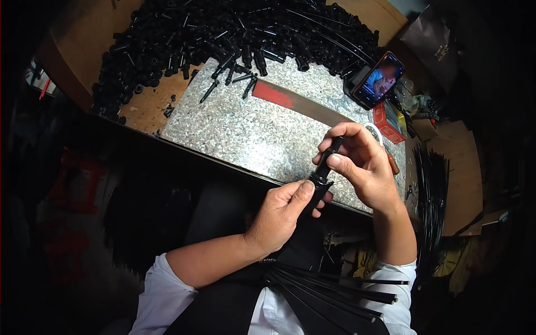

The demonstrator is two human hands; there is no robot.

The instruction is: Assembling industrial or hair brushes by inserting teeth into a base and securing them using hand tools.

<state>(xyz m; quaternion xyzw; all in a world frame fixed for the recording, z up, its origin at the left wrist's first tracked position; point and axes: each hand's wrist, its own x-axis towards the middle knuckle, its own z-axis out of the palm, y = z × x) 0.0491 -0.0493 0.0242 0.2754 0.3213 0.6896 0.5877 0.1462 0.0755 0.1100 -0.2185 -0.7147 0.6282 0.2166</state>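
Over the near edge of the bench, my left hand is closed around the lower end of a black tubular part. The thumb presses near a flared, notched collar partway along it. My right hand pinches the narrower upper end between thumb and fingers, so the part stands tilted. Whether it is one piece or two joined pieces I cannot tell. Across my lap fans a bundle of thin black rods with pale tips.
Small black parts form a large heap at the back of the speckled slab. A flat metal bar with a red end lies on it. At the right are a phone, a red box and upright black rods.
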